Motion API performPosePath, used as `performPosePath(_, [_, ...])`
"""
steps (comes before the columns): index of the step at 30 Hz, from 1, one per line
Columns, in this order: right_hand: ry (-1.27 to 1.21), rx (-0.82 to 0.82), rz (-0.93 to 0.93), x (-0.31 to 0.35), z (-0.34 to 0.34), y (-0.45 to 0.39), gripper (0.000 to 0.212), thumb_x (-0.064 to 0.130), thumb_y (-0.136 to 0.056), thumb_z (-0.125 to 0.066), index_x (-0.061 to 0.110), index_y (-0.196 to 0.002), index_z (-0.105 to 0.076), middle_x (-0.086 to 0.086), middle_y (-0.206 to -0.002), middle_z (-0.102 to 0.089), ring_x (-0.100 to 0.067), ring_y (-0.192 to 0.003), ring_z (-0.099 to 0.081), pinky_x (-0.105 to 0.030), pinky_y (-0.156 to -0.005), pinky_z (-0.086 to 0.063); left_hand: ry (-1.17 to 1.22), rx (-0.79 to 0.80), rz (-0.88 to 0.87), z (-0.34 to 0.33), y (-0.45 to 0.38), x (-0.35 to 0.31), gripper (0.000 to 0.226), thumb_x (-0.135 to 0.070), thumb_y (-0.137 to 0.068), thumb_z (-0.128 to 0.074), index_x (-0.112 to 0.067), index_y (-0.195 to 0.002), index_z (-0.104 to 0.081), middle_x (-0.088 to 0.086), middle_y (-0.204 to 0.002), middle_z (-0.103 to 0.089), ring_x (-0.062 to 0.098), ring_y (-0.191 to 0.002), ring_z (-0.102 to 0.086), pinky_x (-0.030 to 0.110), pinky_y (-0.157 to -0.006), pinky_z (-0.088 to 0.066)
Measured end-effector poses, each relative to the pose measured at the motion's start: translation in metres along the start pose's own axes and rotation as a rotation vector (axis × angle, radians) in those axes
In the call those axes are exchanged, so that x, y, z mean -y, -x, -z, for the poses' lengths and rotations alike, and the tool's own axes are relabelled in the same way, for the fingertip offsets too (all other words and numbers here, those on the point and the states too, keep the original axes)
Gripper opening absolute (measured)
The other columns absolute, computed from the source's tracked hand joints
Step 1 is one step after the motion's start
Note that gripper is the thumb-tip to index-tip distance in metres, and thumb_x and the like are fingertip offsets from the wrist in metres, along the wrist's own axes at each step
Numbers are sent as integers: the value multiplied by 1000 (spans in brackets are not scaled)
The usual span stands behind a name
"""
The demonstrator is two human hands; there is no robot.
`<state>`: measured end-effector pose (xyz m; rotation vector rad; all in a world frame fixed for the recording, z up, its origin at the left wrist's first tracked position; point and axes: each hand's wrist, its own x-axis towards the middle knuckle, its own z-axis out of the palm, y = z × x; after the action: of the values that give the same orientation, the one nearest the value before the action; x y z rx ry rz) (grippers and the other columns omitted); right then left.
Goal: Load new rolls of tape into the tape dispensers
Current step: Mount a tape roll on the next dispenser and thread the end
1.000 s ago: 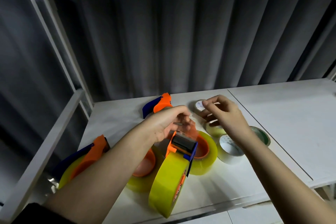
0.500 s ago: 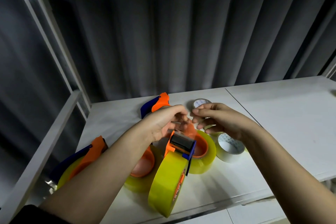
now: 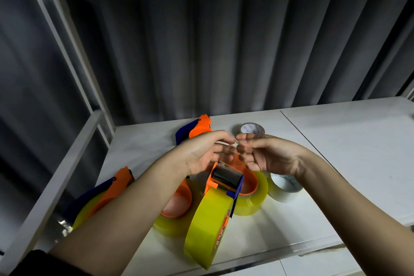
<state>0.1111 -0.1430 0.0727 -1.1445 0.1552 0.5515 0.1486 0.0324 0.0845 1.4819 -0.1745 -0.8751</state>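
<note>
Hands meet above the dispenser: tape end being handled

Right hand [image 3: 272,155] now sits close against the left hand [image 3: 202,152], fingertips of both nearly touching just above the roller end of the dispenser [image 3: 226,178]. A second ago the right hand was further back, reaching near the small white rolls; it has come in toward the left hand since then. The left hand has barely shifted.

Grip, left: fingers curled and pinching what looks like a thin clear strip of tape above the roller. Grip, right: fingers curled, thumb and forefinger pressed together at the same spot; whether they actually have the strip I cannot tell, the film is too clear and the fingers overlap.

Dispenser stands upright near the front edge of the white shelf [image 3: 336,152], a yellow roll [image 3: 207,228] already seated on it. Judgement: the roll is mounted and the step in hand is threading the free end over the roller toward the blade.

Two more yellow rolls with orange cores [image 3: 177,206] [image 3: 253,192] lie flat just behind the dispenser. A second loaded dispenser [image 3: 105,195] lies at the left edge, a third dispenser's handle [image 3: 197,129] behind the left hand. A white roll [image 3: 284,188] lies right of the yellow ones, another [image 3: 252,129] behind the fingers.

Risk: clear tape may fold onto itself or stick to fingers.
</note>
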Motion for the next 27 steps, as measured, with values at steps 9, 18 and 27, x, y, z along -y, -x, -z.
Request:
performPosePath(9, [-63,150,101,-5,6,-11,32,11,-64,-84,18,-87,-64,-1,-72,-62,-14,-62,-64,-25,-55,-53,-80,-7,6,6,-3,-2,19,-35,-90,-48,-18,-87,-56,5,-85,-64,14,-66,-61,25,-63,-48])
performPosePath(18, [191,-3,218,2,4,-6,13,12,-81,-59,20,-90,-56,-3,-70,-59,-12,-63,-60,-22,-60,-50,-182,-16,48,3,-8,-9,24,-32,-92,-45,-17,-75,-53,0,-73,-61,13,-61,-59,26,-62,-46])
performPosePath(27, [501,-156,297,8,-5,-2,7,12,-96,-52,16,-93,-56,-5,-70,-64,-14,-64,-60,-22,-62,-45,-156,-13,56,1,-14,-10,9,-24,-88,-46,-15,-88,-48,4,-89,-58,10,-61,-59,21,-59,-45])
